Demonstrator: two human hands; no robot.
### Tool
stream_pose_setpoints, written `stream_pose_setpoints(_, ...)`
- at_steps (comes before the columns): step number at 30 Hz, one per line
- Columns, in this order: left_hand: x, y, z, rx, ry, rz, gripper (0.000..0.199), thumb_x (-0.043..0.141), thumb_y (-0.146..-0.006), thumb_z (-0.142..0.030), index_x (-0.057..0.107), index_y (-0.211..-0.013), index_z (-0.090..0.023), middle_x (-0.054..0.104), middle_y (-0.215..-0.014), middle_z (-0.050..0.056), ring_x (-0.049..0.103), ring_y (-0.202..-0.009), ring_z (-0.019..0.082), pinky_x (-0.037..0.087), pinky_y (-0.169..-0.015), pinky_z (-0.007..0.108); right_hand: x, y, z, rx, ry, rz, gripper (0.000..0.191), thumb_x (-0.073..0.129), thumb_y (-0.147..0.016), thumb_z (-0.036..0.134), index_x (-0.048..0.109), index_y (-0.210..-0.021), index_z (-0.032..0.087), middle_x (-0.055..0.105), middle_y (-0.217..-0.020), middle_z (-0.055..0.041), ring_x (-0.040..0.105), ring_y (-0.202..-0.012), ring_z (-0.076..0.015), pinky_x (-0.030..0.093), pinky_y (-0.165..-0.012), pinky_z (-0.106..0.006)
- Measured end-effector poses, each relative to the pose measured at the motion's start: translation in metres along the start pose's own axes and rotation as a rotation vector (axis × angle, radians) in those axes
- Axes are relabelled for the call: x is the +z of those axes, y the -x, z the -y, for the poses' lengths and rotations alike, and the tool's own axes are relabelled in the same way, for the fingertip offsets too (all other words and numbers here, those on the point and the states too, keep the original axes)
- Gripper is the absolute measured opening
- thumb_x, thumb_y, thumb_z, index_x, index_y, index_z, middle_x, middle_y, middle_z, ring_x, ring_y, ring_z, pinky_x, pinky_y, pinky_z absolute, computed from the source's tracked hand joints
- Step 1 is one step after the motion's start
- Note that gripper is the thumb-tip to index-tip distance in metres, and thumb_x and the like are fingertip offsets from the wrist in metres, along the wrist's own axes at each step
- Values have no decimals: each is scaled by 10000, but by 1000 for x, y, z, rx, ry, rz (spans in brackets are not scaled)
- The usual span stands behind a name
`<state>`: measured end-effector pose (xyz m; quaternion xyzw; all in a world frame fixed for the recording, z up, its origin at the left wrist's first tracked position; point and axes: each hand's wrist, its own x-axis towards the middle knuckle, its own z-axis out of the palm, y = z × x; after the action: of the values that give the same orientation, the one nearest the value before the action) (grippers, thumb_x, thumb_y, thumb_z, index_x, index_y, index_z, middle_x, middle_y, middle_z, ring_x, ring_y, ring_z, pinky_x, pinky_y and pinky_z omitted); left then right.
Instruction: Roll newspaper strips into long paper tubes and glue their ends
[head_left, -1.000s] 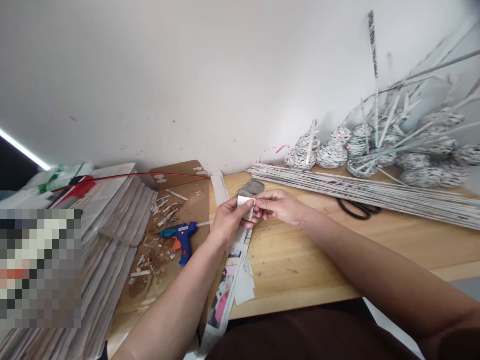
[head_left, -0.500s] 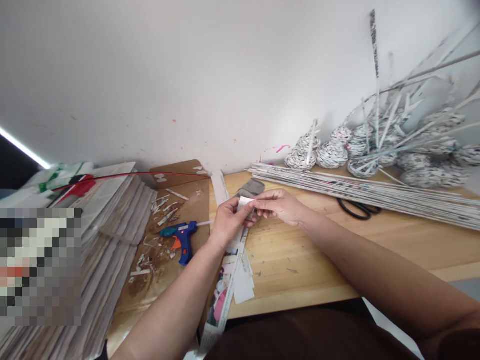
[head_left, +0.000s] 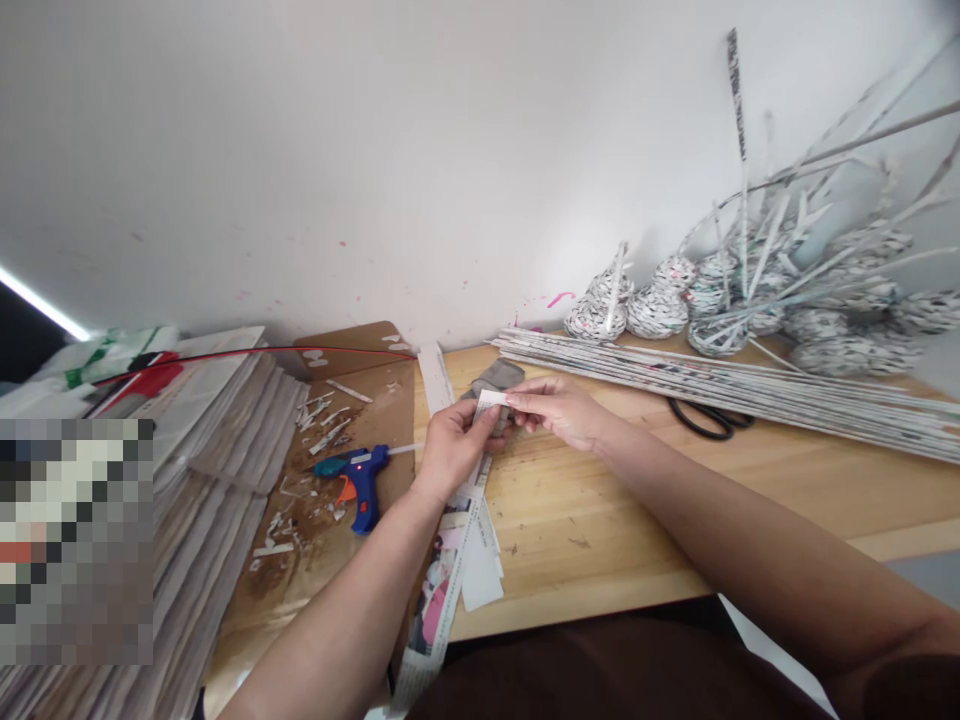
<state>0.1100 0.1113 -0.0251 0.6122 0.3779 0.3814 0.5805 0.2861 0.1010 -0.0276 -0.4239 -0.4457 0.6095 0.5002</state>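
A small white piece of paper (head_left: 491, 399) is pinched between my two hands above the wooden table. My left hand (head_left: 456, 440) grips its left side, the thumb lying across the front. Fingers of my right hand (head_left: 553, 408) are closed on the paper's right edge. Directly behind the hands lies a grey cloth (head_left: 499, 375), partly covered by them. Printed newspaper strips (head_left: 442, 585) run beneath my left hand toward the table's front edge, with white paper pieces (head_left: 482, 580) beside them.
A blue glue gun (head_left: 365, 485) rests on brown cardboard (head_left: 300, 580) among paper scraps. Stacked newspapers (head_left: 217, 500) stand at the left. Rolled paper sticks (head_left: 675, 370) lie across the back right, over black-handled scissors (head_left: 705, 420). Behind are several woven paper shapes (head_left: 660, 305).
The view has shifted slightly. The white paper between my hands now shows wider, its top edge more level; both hands keep their hold on it.
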Motion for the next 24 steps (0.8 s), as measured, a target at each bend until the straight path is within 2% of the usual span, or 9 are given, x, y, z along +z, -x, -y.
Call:
stream_pose_setpoints(9,0,-1,4,1,5,-6,342,680,-751,-448,668,-863,-125,683,-769,50,661,-713,186,579,-639,309,5,1,-1,-18,3,-80,251,809,-619,358,734,-722,141,605,-552,1,491,-488,-75,322,-421,-196)
stream_pose_setpoints(13,3,0,4,-16,1,3,350,680,-751,-446,667,-883,-122,694,-792,61,666,-729,187,577,-640,302,10,2,-3,-46,20,-117,276,817,-602,378,691,-651,138,561,-522,16,454,-467,-73,263,-379,-194)
stream_pose_setpoints(17,4,2,1,-34,13,19,370,679,-756,-443,670,-926,-116,700,-798,72,666,-715,176,576,-633,289,13,2,-5,-101,88,-154,335,804,-620,427,614,-602,152,512,-502,39,400,-432,-69,261,-385,-210)
stream_pose_setpoints(20,2,1,-1,-45,38,8,367,691,-752,-434,670,-922,-109,698,-757,72,668,-681,166,571,-610,268,8,0,-4,-245,263,-212,364,665,-771,498,608,-645,161,547,-561,12,457,-486,-100,339,-453,-238)
stream_pose_setpoints(22,-1,0,-2,-51,81,-34,370,705,-744,-426,668,-932,-110,702,-742,71,673,-662,160,567,-595,253,2,-3,-5,-434,532,-255,311,574,-859,453,676,-855,160,651,-784,-51,563,-678,-155,421,-590,-275)
stream_pose_setpoints(24,-4,-2,-2,-47,140,-73,366,717,-737,-417,662,-930,-110,707,-742,71,681,-656,157,563,-589,239,-3,-5,-7,-581,889,-209,308,592,-862,353,655,-1111,181,654,-1073,-100,574,-913,-211,429,-756,-321)
